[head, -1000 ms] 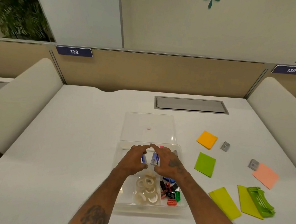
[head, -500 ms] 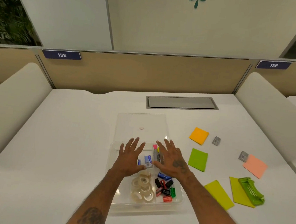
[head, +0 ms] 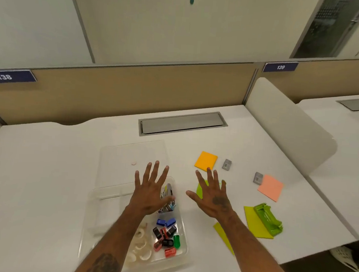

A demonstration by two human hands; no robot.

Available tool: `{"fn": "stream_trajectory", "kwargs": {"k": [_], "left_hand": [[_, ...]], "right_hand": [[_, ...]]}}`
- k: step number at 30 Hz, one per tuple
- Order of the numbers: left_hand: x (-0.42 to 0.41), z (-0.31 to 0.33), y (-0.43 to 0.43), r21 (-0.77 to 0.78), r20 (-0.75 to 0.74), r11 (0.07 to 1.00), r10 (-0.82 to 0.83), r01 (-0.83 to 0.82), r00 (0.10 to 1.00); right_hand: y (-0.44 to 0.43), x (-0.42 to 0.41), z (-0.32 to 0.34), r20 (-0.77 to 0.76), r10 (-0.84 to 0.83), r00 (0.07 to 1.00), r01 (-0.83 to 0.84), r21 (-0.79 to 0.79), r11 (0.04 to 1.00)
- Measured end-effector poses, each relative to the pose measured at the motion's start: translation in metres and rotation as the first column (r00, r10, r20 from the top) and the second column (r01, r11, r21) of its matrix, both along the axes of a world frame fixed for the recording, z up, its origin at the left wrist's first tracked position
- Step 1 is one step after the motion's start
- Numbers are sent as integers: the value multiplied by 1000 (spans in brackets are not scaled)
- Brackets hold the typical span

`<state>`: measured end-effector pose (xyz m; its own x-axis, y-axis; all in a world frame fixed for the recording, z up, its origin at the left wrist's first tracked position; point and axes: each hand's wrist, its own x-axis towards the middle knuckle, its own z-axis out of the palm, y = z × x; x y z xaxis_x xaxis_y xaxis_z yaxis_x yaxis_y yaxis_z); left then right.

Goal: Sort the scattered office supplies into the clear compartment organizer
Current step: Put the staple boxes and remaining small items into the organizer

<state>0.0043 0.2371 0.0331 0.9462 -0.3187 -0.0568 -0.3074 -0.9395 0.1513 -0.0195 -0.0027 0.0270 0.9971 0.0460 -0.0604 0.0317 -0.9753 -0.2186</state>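
Organizer (head: 105, 211) at near edge of desk (head: 44, 169). Left hand (head: 149, 191) spread above its far compartment, holds nothing. Right hand (head: 212, 196), also spread and empty, now shifted right, over green sticky pad (head: 199, 190). Seems last item is dropped in; pads (head: 270, 188) toward right edge come next.

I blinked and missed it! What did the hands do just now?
The left hand and right hand parted and spread open. The right slid off the organizer, over the green note; the left stayed above it. The orange note didn't move.
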Motion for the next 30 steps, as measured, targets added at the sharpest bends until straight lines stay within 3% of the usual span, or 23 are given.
{"fn": "stream_trajectory", "kwargs": {"k": [15,25,30], "left_hand": [[104,-23,-202,-4,-64,990,-141,141,988],[134,-53,-281,43,-167,985,-158,167,973],[135,-55,-301,155,-183,981,-91,120,979]], "right_hand": [[-200,49,-45,-73,-156,985,157,-4,988],[-254,56,-61,-155,-96,983,95,-13,995],[-259,58,-57,27,-37,999,38,-48,998]]}}
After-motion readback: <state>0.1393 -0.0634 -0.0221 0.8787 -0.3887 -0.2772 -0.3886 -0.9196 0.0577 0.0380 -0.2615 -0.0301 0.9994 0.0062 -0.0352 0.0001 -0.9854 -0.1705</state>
